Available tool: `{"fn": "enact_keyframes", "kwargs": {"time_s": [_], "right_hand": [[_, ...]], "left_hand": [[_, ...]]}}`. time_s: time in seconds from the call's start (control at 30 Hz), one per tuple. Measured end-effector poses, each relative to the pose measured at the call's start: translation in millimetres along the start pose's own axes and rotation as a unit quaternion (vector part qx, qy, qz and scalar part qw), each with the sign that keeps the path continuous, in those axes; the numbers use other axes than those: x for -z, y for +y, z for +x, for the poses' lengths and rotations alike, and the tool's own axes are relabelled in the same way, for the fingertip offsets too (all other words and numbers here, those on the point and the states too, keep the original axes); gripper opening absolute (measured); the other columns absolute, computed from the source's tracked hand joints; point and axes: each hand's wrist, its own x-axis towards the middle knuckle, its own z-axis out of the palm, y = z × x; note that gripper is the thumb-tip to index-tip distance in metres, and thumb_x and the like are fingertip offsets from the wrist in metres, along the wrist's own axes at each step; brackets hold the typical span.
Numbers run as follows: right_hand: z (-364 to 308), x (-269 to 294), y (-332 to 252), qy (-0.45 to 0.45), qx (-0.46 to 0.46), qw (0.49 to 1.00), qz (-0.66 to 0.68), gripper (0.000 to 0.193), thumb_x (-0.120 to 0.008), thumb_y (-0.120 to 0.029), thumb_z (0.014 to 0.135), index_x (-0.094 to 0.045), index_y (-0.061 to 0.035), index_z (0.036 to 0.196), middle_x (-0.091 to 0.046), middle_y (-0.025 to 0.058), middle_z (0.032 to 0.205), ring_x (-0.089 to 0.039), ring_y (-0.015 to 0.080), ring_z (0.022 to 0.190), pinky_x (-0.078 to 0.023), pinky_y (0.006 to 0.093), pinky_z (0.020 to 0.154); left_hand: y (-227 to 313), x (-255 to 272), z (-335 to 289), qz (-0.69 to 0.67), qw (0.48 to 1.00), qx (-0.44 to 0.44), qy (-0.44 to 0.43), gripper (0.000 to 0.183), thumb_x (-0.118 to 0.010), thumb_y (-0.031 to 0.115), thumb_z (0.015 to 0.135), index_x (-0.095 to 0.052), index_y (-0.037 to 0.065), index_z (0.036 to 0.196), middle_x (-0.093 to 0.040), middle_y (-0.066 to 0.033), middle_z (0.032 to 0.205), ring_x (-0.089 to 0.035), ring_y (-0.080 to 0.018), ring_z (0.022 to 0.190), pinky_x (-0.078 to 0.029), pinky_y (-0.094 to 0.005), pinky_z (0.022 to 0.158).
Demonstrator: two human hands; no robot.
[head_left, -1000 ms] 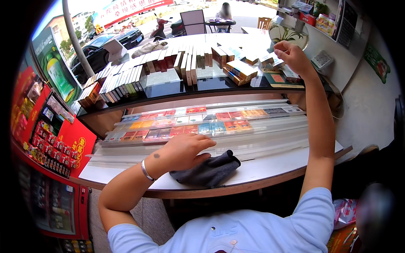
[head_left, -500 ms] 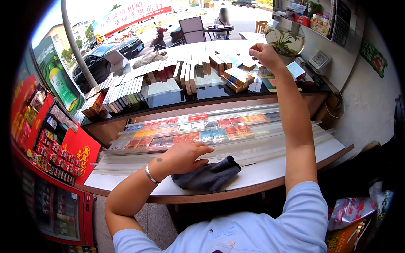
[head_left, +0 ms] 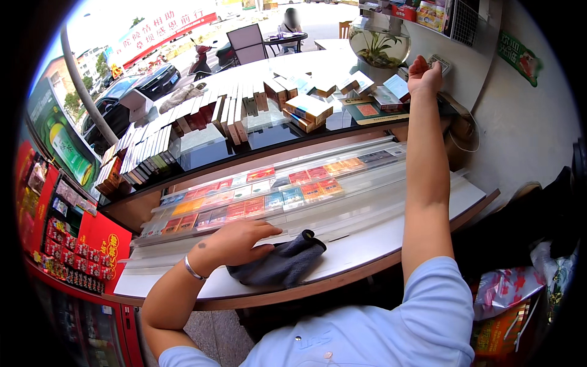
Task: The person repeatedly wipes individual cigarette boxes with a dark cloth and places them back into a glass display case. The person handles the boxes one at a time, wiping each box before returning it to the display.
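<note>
My left hand (head_left: 235, 243) lies at the near edge of the white shelf, fingers stretched and thumb apart. Its underside touches a crumpled dark grey cloth (head_left: 282, 262). My right arm reaches far out to the right, and my right hand (head_left: 425, 76) is raised beside a square stand with a printed code (head_left: 439, 63). The fingers of that hand are curled; whatever may be in them is hidden. Light blue boxes (head_left: 397, 87) sit just left of it on the glass counter. Below, flat cigarette packs (head_left: 254, 207) lie in rows under clear strips.
Upright cartons (head_left: 147, 153) line the dark glass counter top (head_left: 205, 151), with stacked yellow boxes (head_left: 309, 107) farther right. A round fishbowl with a plant (head_left: 379, 43) stands at the back. Red snack racks (head_left: 76, 251) are at left, plastic bags (head_left: 507, 292) at lower right.
The view has turned to the right, so the counter appears shifted left. My right hand has moved right, from above the boxes to the code stand. My left hand stays at the cloth.
</note>
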Motion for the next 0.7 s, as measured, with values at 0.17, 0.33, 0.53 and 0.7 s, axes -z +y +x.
{"fn": "enact_keyframes", "kwargs": {"time_s": [0.17,0.33,0.53,0.7], "right_hand": [[15.8,20.4,-31.9,0.068,0.027,0.996,0.043,0.037,-0.04,-0.034,0.097,-0.056,-0.0029,0.085,-0.064,0.0094,0.074,-0.058,0.0153,0.058,-0.048,0.0252,0.051],[32.3,40.7,-50.6,-0.008,0.009,1.0,-0.02,0.013,-0.053,-0.017,0.091,-0.059,-0.0057,0.088,-0.066,0.0079,0.076,-0.059,0.0149,0.057,-0.048,0.0246,0.049],[22.7,34.6,-24.2,-0.075,-0.05,0.988,-0.128,0.008,-0.058,-0.012,0.088,-0.062,-0.0067,0.092,-0.067,0.007,0.078,-0.062,0.0154,0.064,-0.05,0.0271,0.055],[25.4,43.1,-14.5,-0.101,-0.106,0.982,-0.117,0.008,-0.057,-0.013,0.088,-0.061,-0.0061,0.092,-0.068,0.0077,0.081,-0.063,0.0158,0.066,-0.05,0.0281,0.057]], "left_hand": [[3.6,4.4,-2.8,-0.001,1.0,0.014,-0.009,0.036,-0.06,0.018,0.088,-0.056,0.005,0.121,-0.06,-0.0153,0.117,-0.058,-0.032,0.106,-0.047,-0.0378,0.091],[-3.1,-1.0,-0.3,-0.008,1.0,0.001,-0.008,0.036,-0.06,0.019,0.088,-0.056,0.006,0.121,-0.06,-0.0158,0.117,-0.058,-0.0323,0.107,-0.047,-0.0381,0.091],[-5.3,0.0,-0.6,-0.011,1.0,0.003,0.0,0.037,-0.061,0.02,0.087,-0.056,0.006,0.121,-0.06,-0.0162,0.116,-0.058,-0.0338,0.105,-0.047,-0.0385,0.09],[-3.2,2.8,-1.7,-0.004,1.0,0.01,0.006,0.037,-0.062,0.02,0.087,-0.056,0.006,0.121,-0.06,-0.0158,0.116,-0.059,-0.0337,0.104,-0.048,-0.0384,0.089]]}}
